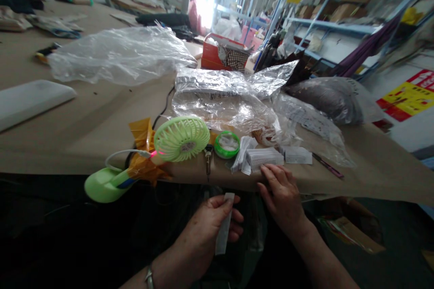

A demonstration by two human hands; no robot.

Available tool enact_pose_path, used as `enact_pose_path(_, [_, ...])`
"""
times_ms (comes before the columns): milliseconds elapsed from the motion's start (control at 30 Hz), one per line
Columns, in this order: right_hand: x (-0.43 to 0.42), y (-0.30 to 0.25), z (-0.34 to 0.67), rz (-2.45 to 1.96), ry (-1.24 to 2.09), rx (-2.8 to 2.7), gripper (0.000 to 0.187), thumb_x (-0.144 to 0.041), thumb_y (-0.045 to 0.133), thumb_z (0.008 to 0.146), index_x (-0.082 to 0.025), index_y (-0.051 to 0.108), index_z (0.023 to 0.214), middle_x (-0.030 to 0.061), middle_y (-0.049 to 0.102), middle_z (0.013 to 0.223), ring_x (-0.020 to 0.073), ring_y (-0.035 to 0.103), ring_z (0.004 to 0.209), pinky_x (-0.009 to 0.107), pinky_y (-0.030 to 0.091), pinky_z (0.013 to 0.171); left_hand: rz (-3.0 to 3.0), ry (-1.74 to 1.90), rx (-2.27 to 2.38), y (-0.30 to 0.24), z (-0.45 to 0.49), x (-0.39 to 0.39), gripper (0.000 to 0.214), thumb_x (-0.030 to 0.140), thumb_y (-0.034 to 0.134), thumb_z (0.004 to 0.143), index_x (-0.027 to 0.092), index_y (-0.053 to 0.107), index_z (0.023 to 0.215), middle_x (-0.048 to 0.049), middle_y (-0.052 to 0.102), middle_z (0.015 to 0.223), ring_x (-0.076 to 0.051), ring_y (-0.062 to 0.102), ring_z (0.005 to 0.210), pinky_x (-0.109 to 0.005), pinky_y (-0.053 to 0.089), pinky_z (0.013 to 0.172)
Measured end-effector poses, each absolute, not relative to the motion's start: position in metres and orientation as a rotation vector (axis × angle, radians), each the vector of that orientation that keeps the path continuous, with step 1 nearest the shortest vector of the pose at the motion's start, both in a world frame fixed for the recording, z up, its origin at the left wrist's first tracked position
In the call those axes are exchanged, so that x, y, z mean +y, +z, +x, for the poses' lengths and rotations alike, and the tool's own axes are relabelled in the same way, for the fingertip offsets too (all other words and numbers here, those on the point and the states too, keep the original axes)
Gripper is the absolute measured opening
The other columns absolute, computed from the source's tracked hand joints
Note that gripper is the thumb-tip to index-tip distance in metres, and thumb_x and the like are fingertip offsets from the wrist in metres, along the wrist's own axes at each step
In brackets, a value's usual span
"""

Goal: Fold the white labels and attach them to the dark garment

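My left hand, in front of the table edge, pinches a narrow white label strip that hangs down. Over the table's front edge lies my right hand, palm down and fingers stretched, with its fingertips at a stack of printed white labels. A second bundle of labels leans on that stack from the left, and another small stack sits to its right. Behind the bundles is a round green container with whitish contents. A small brown-handled tool with a thin metal tip points toward the edge.
A light green fan is fastened to the table edge with brown tape. Clear plastic bags cover the middle of the table. A dark pink slim tool lies at right; a red box stands behind.
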State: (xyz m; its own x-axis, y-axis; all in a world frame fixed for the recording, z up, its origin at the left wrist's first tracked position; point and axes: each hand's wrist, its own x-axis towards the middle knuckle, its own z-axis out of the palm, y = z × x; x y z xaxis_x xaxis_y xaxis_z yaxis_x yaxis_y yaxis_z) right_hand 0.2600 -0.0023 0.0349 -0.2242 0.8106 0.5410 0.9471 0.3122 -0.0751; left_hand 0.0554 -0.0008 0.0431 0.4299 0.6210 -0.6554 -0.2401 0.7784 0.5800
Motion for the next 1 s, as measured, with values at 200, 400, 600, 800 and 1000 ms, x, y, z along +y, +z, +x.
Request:
enact_pose_path(200, [0.003,0.028,0.265,-1.462,-0.374,-1.986,0.014,-0.018,0.052,0.088,-0.019,0.064,0.096,0.0073,0.066,0.096,0.0230,0.058,0.096,0.042,0.045,0.085,0.441,0.581,0.988,0.034,0.058,-0.005,0.018,0.026,0.051,0.086,0.012,0.053,0.097,-0.0001,0.061,0.058,-0.012,0.059,0.048,-0.020,0.042,0.045])
enact_pose_path(400, [-0.014,0.036,0.251,-1.278,-0.117,-1.828,0.013,-0.013,0.055,0.085,-0.022,0.061,0.091,0.0055,0.065,0.093,0.0227,0.060,0.098,0.043,0.048,0.085,0.362,0.580,0.958,0.043,0.056,-0.002,0.013,0.021,0.059,0.080,0.011,0.061,0.089,-0.0051,0.067,0.070,-0.013,0.062,0.057,-0.024,0.049,0.056])
enact_pose_path(600, [-0.043,0.038,0.208,-0.964,0.095,-2.249,0.016,-0.012,0.052,0.086,-0.023,0.062,0.089,0.0027,0.068,0.094,0.0199,0.059,0.105,0.043,0.043,0.095,0.201,0.647,0.699,0.048,0.053,-0.001,0.009,0.010,0.057,0.074,0.008,0.066,0.076,-0.0056,0.066,0.065,-0.011,0.060,0.055,-0.020,0.044,0.052])
enact_pose_path(800, [-0.042,0.034,0.201,-0.937,0.105,-2.359,0.015,-0.011,0.051,0.087,-0.020,0.063,0.084,0.0026,0.069,0.092,0.0180,0.058,0.106,0.040,0.038,0.101,0.153,0.670,0.680,0.048,0.048,-0.006,0.010,0.018,0.061,0.075,0.010,0.066,0.069,-0.0040,0.065,0.063,-0.011,0.059,0.055,-0.020,0.043,0.053])
enact_pose_path(1000, [-0.046,0.042,0.207,-0.962,0.121,-2.328,0.018,-0.012,0.051,0.087,-0.020,0.061,0.100,0.0041,0.068,0.096,0.0200,0.057,0.107,0.041,0.043,0.097,0.233,0.647,0.719,0.045,0.047,-0.008,0.012,0.017,0.071,0.068,0.010,0.066,0.076,-0.0035,0.065,0.066,-0.009,0.058,0.055,-0.018,0.042,0.052])
